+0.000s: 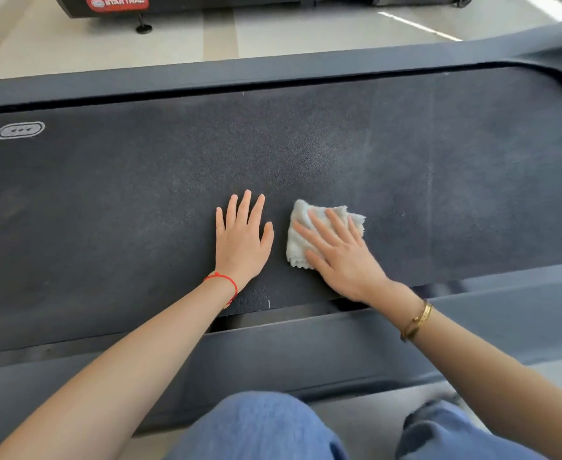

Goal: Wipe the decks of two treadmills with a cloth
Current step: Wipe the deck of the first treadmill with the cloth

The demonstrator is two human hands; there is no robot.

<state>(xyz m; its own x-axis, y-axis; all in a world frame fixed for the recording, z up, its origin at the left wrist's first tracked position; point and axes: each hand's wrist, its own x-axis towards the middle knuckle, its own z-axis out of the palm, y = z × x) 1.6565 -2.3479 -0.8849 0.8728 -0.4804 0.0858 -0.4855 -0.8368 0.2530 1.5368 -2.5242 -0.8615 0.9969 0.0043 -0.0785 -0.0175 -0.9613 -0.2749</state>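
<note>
The dark treadmill deck point(140, 194) runs left to right across the view. A white folded cloth point(301, 242) lies on the belt near its front edge. My right hand point(341, 257) presses flat on the cloth with straight, spread fingers. Just left of the cloth, my left hand point(243, 239) rests flat on the bare belt, fingers straight and apart. A lighter dusty patch shows on the belt to the right of the cloth.
Grey side rails point(306, 346) border the belt front and back. A second treadmill base with a red STAR TRAC label point(117, 3) stands beyond on the pale tiled floor point(273, 34). My knees in blue jeans point(259, 426) are at the bottom.
</note>
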